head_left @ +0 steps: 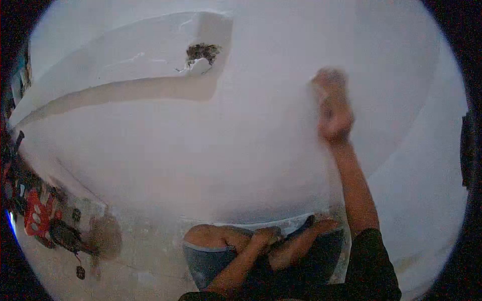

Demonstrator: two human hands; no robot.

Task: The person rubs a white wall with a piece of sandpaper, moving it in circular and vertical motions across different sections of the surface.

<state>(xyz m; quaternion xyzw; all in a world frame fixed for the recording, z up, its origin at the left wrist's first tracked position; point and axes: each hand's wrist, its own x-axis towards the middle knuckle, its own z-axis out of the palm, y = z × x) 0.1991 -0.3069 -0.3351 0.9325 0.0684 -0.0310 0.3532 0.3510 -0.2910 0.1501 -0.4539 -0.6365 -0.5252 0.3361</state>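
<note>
My right hand [335, 118] is raised against the large white wall [271, 130], its arm stretched up in a dark sleeve. The fingers look curled at the wall, around something pale and brownish that motion blur keeps me from naming. My left hand [267, 236] lies low over my crossed legs, close to the wall's bottom edge. Its fingers are too dim and small to read. Up and left of my right hand, a recess [201, 93] is cut into the wall, with a rough dark hole [202, 52] and a broken white edge inside it.
My bent knee [206, 235] is close to the wall's foot. On the left, the tiled floor [145, 256] holds a red object with pale ovals [36, 213] and a dark wheeled base [68, 236]. A dark item [467, 150] shows at the far right edge.
</note>
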